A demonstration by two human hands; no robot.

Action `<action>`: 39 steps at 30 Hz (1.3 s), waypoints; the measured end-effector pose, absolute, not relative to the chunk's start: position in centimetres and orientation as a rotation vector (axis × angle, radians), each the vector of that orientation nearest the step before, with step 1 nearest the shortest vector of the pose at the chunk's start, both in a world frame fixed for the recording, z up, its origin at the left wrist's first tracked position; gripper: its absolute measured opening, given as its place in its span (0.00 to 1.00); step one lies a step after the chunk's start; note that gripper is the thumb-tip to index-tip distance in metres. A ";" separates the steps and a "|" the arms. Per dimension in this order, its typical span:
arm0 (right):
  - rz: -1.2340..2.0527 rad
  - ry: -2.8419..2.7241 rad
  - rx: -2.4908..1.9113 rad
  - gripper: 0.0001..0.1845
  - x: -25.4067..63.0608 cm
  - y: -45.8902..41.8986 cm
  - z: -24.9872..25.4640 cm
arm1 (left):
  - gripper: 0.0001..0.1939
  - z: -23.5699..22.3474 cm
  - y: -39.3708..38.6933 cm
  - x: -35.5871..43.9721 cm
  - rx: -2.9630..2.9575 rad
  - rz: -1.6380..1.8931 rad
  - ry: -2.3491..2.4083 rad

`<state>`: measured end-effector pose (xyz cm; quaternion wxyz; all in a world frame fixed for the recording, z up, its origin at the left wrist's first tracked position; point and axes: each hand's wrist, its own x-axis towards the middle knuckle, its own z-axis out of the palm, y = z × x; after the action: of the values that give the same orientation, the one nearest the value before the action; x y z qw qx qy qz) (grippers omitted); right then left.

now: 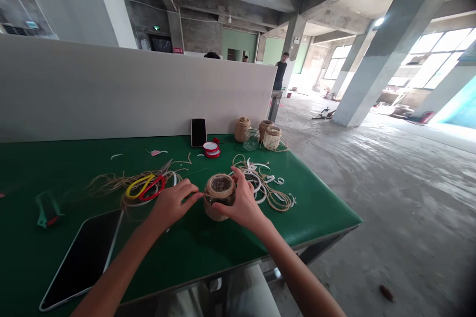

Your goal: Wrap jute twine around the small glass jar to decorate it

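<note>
A glass jar [219, 196] partly wrapped in brown twine stands on the green tabletop in front of me, its round end facing up. My right hand [241, 200] grips its right side, thumb across the front and fingers behind. At the jar's left edge, my left hand [177, 200] pinches a strand of twine that runs onto the jar. Loose twine and white strips [266, 183] lie just right of the jar. Left of my left hand are scissors [147, 185] with one yellow and one red handle, resting on a twine bundle [107, 183].
A tablet [84, 257] lies at front left near a green tape dispenser [49, 210]. Behind are a phone [198, 132], red-and-white tape rolls [211, 148], a bare glass jar [251, 138] and twine-wrapped jars [242, 129]. A white partition [134, 91] closes the back; a person [281, 70] stands beyond.
</note>
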<state>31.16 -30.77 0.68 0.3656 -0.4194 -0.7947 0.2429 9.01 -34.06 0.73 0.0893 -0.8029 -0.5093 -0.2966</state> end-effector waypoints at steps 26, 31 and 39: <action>0.751 -2.122 -0.997 0.53 31.5 -30.6 1.3 | 0.14 0.8 -34.4 9.1 -2.261 -0.931 -1.427; 0.899 -2.071 -0.952 0.53 31.8 -30.4 1.2 | 0.17 0.6 -34.2 9.1 -2.315 -0.856 -1.529; 1.172 -2.108 -0.680 0.49 32.8 -29.1 1.5 | 0.19 0.9 -34.2 9.1 -2.386 -0.860 -1.581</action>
<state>32.84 -29.14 1.55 0.3123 -0.2579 -0.7991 0.4443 9.12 -34.23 0.95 0.0765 -0.7960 -0.5275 -0.2869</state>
